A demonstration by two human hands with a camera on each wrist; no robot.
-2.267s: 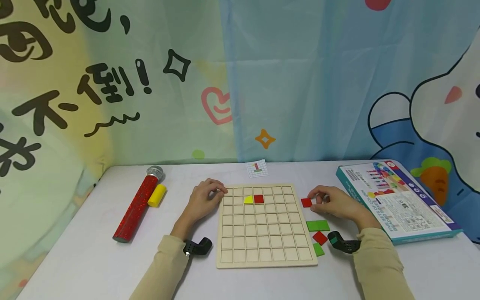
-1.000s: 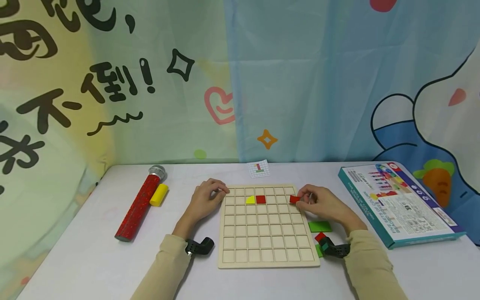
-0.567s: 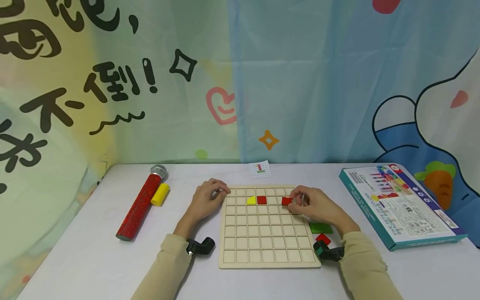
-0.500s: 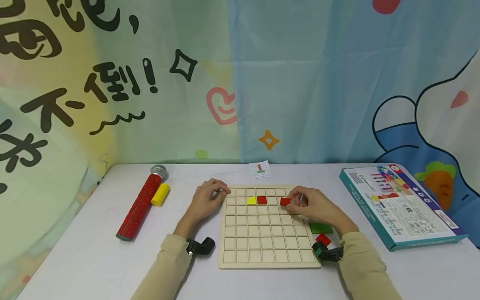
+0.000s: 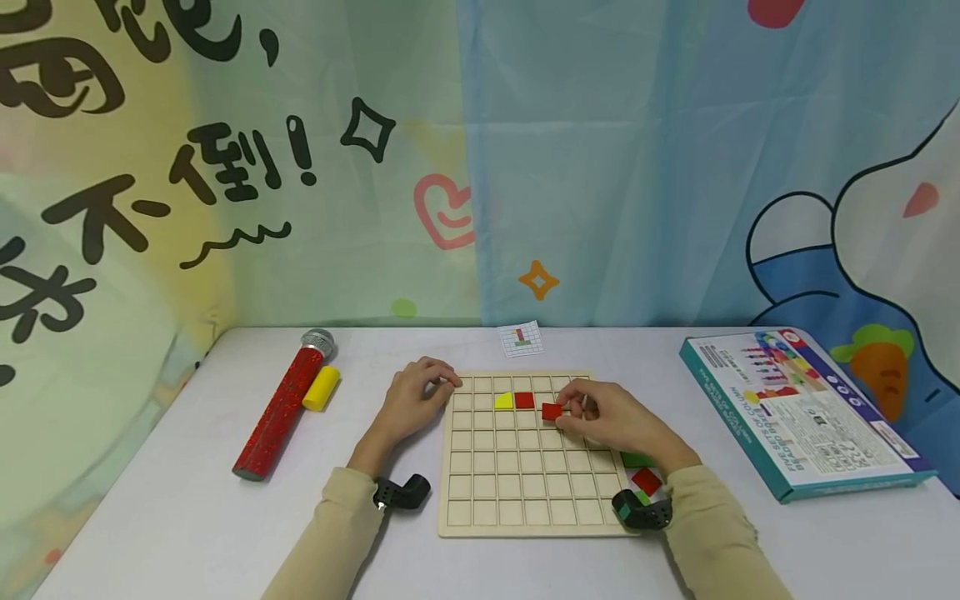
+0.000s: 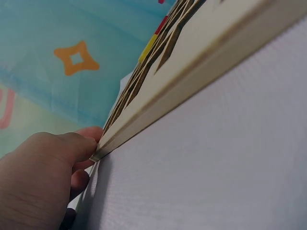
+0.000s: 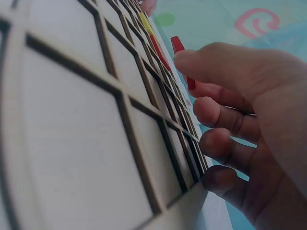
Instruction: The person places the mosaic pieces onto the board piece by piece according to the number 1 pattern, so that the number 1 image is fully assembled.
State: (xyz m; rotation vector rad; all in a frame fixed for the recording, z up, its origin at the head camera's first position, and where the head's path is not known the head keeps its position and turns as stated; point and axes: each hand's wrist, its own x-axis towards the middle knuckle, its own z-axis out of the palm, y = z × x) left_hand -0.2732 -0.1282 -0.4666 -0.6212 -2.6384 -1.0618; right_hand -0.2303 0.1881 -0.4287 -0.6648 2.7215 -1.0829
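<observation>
A wooden grid board (image 5: 532, 486) lies on the white table. My left hand (image 5: 416, 398) holds its far left corner; the left wrist view has the thumb and fingers (image 6: 82, 143) at that corner. Between thumb and index finger, my right hand (image 5: 618, 418) pinches a red square tile (image 5: 551, 412) over the upper right cells. In the right wrist view this tile (image 7: 191, 82) is tilted above the grid, the other fingers curled loosely. Set in the board's second row are a yellow tile (image 5: 503, 401) with a slanted left side and, beside it, a red square tile (image 5: 523, 401).
Right of the board lie another red tile (image 5: 646, 481) and green tiles (image 5: 636, 460), partly hidden by the right arm. A printed box (image 5: 802, 408) lies farther right. Behind the board is a small pattern card (image 5: 521, 338). At left are a red microphone (image 5: 281, 408) and yellow cylinder (image 5: 321, 388).
My right hand has carried the red tile from the table right of the board leftward over the grid, toward the two set tiles. The left hand has stayed at the corner.
</observation>
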